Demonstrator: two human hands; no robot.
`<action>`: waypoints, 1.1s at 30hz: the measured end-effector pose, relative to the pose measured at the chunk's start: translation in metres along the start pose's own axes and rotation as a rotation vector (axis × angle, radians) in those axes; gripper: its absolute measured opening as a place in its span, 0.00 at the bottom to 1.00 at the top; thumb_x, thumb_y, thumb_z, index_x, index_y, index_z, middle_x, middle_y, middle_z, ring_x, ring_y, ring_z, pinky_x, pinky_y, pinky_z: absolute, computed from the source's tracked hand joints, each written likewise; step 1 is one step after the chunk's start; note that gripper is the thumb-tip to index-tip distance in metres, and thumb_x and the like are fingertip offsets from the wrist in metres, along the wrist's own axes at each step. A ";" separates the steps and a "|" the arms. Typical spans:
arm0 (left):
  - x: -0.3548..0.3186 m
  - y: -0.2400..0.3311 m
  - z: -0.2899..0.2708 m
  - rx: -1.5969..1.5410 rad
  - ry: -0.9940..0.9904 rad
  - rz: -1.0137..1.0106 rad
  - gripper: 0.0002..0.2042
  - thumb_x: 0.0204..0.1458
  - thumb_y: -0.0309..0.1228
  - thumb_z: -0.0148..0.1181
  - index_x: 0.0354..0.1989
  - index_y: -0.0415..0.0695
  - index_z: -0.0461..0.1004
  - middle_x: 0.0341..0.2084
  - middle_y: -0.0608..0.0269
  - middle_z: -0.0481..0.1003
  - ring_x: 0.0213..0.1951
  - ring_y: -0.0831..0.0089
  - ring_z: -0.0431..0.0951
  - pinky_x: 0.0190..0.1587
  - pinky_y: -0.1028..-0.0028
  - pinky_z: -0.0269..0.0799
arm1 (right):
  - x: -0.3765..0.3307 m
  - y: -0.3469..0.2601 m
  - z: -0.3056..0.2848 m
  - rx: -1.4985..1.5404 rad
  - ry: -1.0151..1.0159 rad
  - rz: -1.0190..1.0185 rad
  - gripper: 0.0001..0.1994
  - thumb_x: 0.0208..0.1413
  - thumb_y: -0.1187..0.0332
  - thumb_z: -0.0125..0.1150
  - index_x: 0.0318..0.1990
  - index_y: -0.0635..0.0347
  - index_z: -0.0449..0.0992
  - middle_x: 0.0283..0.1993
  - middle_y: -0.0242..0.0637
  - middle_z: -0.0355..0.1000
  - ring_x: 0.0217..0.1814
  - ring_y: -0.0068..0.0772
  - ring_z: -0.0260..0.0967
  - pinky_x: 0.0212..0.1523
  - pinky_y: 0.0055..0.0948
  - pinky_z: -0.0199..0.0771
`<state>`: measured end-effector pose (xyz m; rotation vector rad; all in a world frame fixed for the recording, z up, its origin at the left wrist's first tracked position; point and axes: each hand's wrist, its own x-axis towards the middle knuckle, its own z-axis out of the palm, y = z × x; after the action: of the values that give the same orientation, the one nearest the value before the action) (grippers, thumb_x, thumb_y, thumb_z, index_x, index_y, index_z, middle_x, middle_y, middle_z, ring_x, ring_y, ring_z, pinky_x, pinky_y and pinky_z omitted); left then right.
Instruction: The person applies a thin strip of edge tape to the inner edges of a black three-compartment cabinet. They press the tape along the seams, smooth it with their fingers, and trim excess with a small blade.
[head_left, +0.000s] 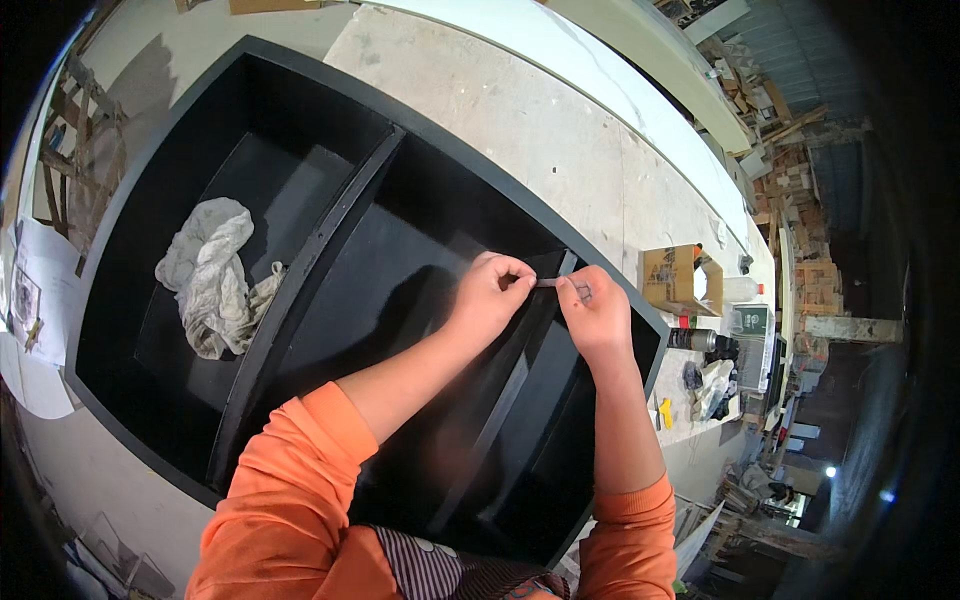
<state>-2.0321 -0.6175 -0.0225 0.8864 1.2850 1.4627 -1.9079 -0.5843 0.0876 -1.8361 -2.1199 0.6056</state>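
Two hands, left hand (pixel 488 305) and right hand (pixel 600 315), are pinching a thin grey strip (pixel 547 282) between closed fingertips (pixel 522 286) above a black rectangular open box (pixel 470 163), its dividers (pixel 322 235) already standing, remaining work not showing.

Your small, thin grey strip (pixel 547 283) spans between your left hand (pixel 493 298) and right hand (pixel 597 312), over the divided black box (pixel 470 163), open side up.

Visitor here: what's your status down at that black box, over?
Left grip and right grip both pinch a thin grey piece. Working over black compartmented box. Crumpled whitish cloth in its leftmost compartment, clear of both grips.
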 end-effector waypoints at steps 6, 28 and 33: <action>0.001 -0.003 0.009 0.056 -0.037 -0.007 0.05 0.51 0.26 0.65 0.33 0.39 0.79 0.32 0.55 0.77 0.38 0.62 0.78 0.45 0.68 0.73 | 0.011 0.003 0.003 -0.112 -0.019 -0.077 0.11 0.57 0.65 0.61 0.30 0.64 0.73 0.24 0.53 0.71 0.29 0.56 0.71 0.32 0.40 0.71; -0.042 0.015 -0.024 0.222 -0.196 0.030 0.04 0.49 0.26 0.66 0.29 0.38 0.79 0.29 0.55 0.76 0.34 0.60 0.78 0.39 0.67 0.74 | -0.047 -0.007 0.006 0.010 -0.046 -0.231 0.07 0.53 0.75 0.63 0.25 0.63 0.72 0.21 0.40 0.66 0.21 0.35 0.64 0.25 0.32 0.66; -0.067 0.021 -0.038 0.271 -0.241 0.036 0.06 0.48 0.28 0.66 0.27 0.38 0.78 0.29 0.53 0.77 0.35 0.58 0.79 0.40 0.65 0.74 | -0.071 -0.009 0.009 -0.004 -0.086 -0.242 0.07 0.51 0.73 0.64 0.25 0.62 0.72 0.23 0.45 0.69 0.26 0.48 0.68 0.28 0.38 0.69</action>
<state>-2.0534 -0.6920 -0.0041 1.2301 1.3075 1.1823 -1.9085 -0.6568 0.0885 -1.5474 -2.3528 0.6306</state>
